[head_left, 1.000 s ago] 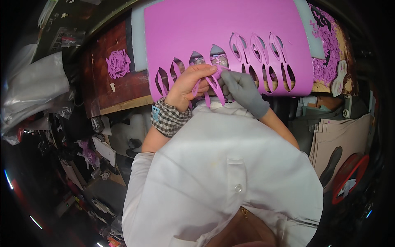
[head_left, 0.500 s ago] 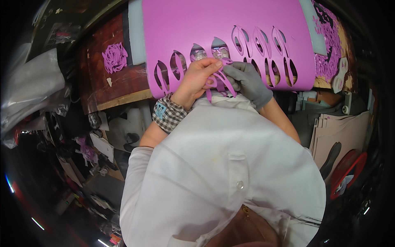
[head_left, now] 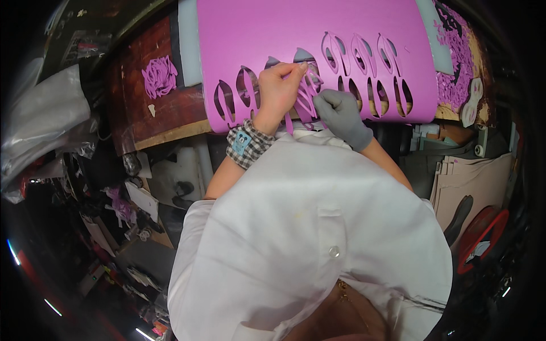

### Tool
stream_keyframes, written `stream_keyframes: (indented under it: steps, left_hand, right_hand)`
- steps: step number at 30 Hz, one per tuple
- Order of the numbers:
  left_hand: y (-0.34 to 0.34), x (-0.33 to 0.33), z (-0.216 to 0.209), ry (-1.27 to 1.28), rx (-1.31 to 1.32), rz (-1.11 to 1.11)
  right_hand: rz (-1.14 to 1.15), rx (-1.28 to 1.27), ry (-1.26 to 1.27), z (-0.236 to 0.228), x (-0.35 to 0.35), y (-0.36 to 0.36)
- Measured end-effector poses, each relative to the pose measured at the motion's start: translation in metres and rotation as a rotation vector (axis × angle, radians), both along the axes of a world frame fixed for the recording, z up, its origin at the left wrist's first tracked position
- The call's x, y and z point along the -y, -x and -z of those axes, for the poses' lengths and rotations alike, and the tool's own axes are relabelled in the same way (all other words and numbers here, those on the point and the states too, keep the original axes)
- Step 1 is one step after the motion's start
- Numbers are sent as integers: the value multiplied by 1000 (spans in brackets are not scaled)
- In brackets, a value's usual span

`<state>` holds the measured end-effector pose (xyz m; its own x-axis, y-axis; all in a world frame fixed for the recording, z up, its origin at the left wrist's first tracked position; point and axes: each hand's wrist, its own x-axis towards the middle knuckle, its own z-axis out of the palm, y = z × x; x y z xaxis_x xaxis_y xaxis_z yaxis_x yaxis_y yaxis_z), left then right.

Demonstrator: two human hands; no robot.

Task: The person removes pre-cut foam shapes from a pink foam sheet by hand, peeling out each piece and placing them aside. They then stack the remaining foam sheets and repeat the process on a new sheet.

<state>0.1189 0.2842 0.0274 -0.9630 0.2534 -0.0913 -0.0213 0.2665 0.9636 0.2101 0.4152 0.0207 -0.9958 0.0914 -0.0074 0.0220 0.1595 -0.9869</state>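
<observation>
My left hand [head_left: 278,94], bare with a checkered cuff at the wrist, pinches the upper end of thin, looped purple cut-outs [head_left: 306,99]. They dangle over the near edge of a large purple sheet [head_left: 318,23], close to my body. My right hand [head_left: 343,118], in a grey glove, is closed with thumb and fingertips at the right side of these cut-outs, seeming to grip them; the fingertips partly hide the contact. Leaf-shaped holes [head_left: 223,102] run along the sheet's near part. Farther right, narrow curved pieces [head_left: 335,54] still sit within some holes.
A pile of purple cut-outs [head_left: 160,78] lies on the dark red-brown tabletop [head_left: 131,116] to the left. Many small purple scraps [head_left: 455,79] cover the right end of the table. Beige sheets [head_left: 475,182] and a red ring-shaped object [head_left: 486,238] stand below right.
My left hand has risen a little, lifting the upper end of the cut-outs. My gloved right hand has moved slightly down, leaving a gap between the hands.
</observation>
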Motion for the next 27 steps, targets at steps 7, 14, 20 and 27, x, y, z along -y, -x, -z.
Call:
stream_keyframes:
  steps: [7,14,20,27]
  left_hand:
    - [1,-7,15,17,67,-42]
    - [7,10,3,-92,122,282]
    - [-1,10,-7,63,-100,201]
    - [16,5,-19,232,-411,473]
  right_hand:
    - [-47,-157,-133,6,-2,-9]
    - [56,428,474,-13,-10,4]
    - [-1,473,437,-3,-5,12]
    - [-84,177,48,2,-10,16]
